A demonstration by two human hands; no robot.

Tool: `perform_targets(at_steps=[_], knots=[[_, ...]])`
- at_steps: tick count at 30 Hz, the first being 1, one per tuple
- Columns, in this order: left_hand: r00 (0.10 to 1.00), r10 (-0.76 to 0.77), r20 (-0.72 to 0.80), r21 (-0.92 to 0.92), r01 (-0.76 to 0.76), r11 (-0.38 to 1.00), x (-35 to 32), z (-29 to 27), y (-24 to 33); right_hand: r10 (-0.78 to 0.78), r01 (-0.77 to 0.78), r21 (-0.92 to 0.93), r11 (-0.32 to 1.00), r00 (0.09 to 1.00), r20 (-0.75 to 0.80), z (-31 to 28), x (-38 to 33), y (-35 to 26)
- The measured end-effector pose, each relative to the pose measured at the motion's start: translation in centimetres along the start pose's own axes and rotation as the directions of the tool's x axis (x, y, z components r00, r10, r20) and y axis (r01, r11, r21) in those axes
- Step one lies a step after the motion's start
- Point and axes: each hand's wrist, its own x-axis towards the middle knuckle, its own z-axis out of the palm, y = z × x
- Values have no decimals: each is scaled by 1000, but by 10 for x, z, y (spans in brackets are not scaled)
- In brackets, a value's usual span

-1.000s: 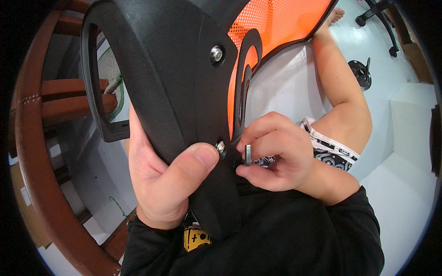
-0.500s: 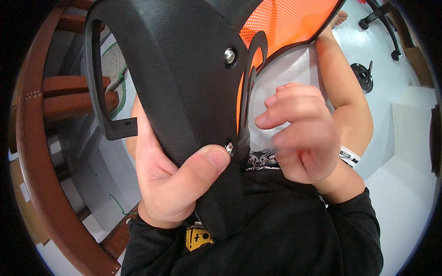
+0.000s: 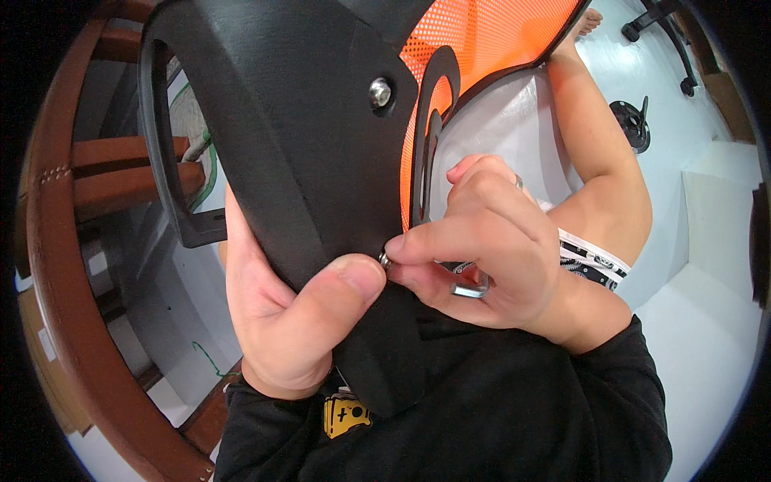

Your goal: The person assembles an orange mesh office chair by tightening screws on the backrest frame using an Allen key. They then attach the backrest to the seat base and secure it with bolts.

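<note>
A black chair seat (image 3: 273,153) is tilted up across my lap, joined to an orange mesh backrest (image 3: 482,40). My left hand (image 3: 293,325) wraps the seat's lower part, its thumb pressed on the black surface. Beside that thumb, my right hand (image 3: 506,249) pinches the head of a small silver bolt (image 3: 384,260) between thumb and forefinger. A bent silver hex key (image 3: 471,289) rests against the right palm under the curled fingers. Higher up, another silver bolt (image 3: 380,93) sits in a recess. How deep the pinched bolt sits is hidden by the fingers.
A black armrest loop (image 3: 152,128) juts from the left side. Brown curved furniture (image 3: 60,265) stands at the left. On the pale floor at right lie a black round part with a lever (image 3: 630,124) and a wheeled chair base (image 3: 683,56).
My right hand has moved left and closed on the lower bolt; its hex key now shows. The seat has shifted slightly left, with my left hand still gripping it.
</note>
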Motion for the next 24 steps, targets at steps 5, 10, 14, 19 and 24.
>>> perform_targets(at_steps=[5, 10, 14, 19, 24], knots=[[999, 14, -35, -27, -15, 1000, 0, 4, -1, 6, -7, -37, 999, 999, -35, 1, -1, -3], [998, 17, -57, -18, -19, 1000, 1, 6, 0, -56, 52, -125, 991, 998, -27, 1, -9, -3], [997, -2, -75, -2, 1, 1000, 1, 6, 1, -30, 24, -156, 987, 999, -34, 1, -10, -3], [997, 18, -72, 7, -18, 1000, 2, 4, 0, -59, 50, -173, 984, 997, -51, 1, -8, -6], [997, 22, -74, 4, -22, 1000, 3, 4, -1, -49, 33, -184, 982, 995, -82, 4, -9, -4]])
